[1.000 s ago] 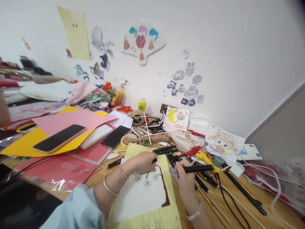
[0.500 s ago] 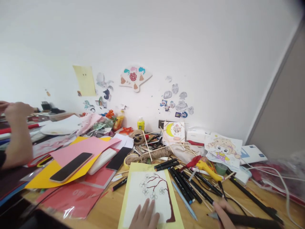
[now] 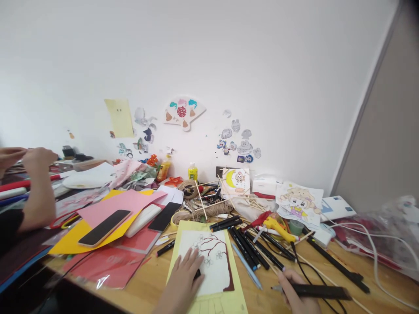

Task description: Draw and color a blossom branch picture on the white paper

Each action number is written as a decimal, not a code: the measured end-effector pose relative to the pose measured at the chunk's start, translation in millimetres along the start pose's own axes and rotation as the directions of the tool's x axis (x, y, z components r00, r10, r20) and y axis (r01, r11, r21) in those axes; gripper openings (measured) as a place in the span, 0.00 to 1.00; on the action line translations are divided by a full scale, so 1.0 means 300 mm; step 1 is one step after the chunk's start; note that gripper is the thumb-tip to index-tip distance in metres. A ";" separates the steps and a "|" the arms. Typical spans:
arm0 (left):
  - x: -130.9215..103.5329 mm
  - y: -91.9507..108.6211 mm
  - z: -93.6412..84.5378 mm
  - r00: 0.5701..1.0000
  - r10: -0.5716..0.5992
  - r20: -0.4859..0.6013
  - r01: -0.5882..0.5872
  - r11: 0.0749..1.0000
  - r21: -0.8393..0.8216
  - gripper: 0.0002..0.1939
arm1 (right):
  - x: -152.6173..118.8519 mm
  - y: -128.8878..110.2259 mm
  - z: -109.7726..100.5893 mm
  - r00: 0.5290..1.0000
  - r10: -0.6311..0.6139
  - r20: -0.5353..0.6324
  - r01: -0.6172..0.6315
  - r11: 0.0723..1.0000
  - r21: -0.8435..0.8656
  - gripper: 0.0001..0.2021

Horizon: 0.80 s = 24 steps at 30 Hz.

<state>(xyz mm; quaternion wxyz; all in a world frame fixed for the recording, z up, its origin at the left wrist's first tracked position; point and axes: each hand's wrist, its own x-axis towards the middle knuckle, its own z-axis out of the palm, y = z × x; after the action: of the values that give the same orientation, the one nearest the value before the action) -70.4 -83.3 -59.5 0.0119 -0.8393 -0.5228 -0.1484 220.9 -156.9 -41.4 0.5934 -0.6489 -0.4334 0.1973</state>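
My left hand [image 3: 183, 279] lies flat, fingers apart, on the lower left of a white sheet [image 3: 212, 261] with a brown branch and flower outlines, which sits on a pale yellow paper [image 3: 178, 244]. My right hand [image 3: 293, 292] grips a black marker [image 3: 314, 291] lying sideways just above the wooden table, to the right of the drawing. A row of black markers [image 3: 252, 248] and a blue pen [image 3: 247, 266] lie between the drawing and my right hand.
Another person's forearm and hands [image 3: 36, 183] work at the far left. Pink, yellow and red papers with a phone [image 3: 104, 226] on top cover the left side. Twine, wooden sticks, a yellow glue gun [image 3: 278, 229], coloured drawings and white cables crowd the back and right.
The view tilted up from the desk toward the wall. My right hand drew back toward me with the marker, and my left hand slid down the white sheet. The other person's arm came into view.
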 end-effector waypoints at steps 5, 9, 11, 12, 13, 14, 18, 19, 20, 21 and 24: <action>-0.002 -0.001 0.012 1.000 -0.027 -0.012 0.026 0.998 -0.054 0.20 | -0.001 -0.012 -0.005 0.999 -0.029 0.014 0.029 0.999 0.015 0.21; -0.005 0.013 -0.005 0.999 -0.039 0.003 0.039 0.997 -0.065 0.21 | 0.002 -0.024 -0.013 1.000 -0.028 -0.007 0.028 0.999 0.027 0.19; -0.005 0.021 -0.018 0.998 -0.053 0.022 0.054 0.997 -0.064 0.21 | 0.009 -0.020 -0.017 0.999 -0.049 -0.016 0.050 0.998 0.039 0.17; -0.005 0.024 -0.024 0.998 -0.061 0.034 0.063 0.996 -0.063 0.21 | 0.014 -0.013 -0.017 0.998 -0.058 -0.024 0.059 0.997 0.040 0.17; -0.005 0.027 -0.031 0.997 -0.071 0.043 0.074 0.995 -0.063 0.21 | 0.019 -0.005 -0.017 0.997 -0.065 -0.034 0.067 0.997 0.037 0.17; -0.005 0.031 -0.036 0.995 -0.081 0.050 0.084 0.994 -0.063 0.21 | 0.024 0.004 -0.015 0.996 -0.072 -0.043 0.074 0.997 0.033 0.17; -0.006 0.038 -0.051 0.991 -0.119 0.055 0.122 0.991 -0.058 0.21 | 0.031 0.032 0.005 0.988 -0.126 -0.090 0.129 0.991 0.033 0.19; -0.007 0.038 -0.052 0.991 -0.125 0.055 0.128 0.990 -0.059 0.21 | 0.029 0.034 0.012 0.986 -0.139 -0.092 0.142 0.989 0.037 0.20; -0.007 0.037 -0.051 0.990 -0.129 0.058 0.133 0.989 -0.062 0.21 | 0.026 0.034 0.018 0.985 -0.145 -0.092 0.149 0.988 0.039 0.20; -0.007 0.035 -0.049 0.989 -0.134 0.062 0.138 0.988 -0.064 0.21 | 0.023 0.032 0.024 0.985 -0.149 -0.085 0.153 0.987 0.043 0.20; -0.006 0.027 -0.037 0.988 -0.139 0.067 0.143 0.988 -0.062 0.21 | 0.011 0.033 0.036 0.988 -0.153 -0.031 0.154 0.987 0.054 0.20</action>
<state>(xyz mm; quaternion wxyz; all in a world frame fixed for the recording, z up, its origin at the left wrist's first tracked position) -66.7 -90.6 -48.4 -0.0429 -0.8045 -0.5756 -0.1400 217.8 -147.0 -52.1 0.6305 -0.5993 -0.4685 0.1542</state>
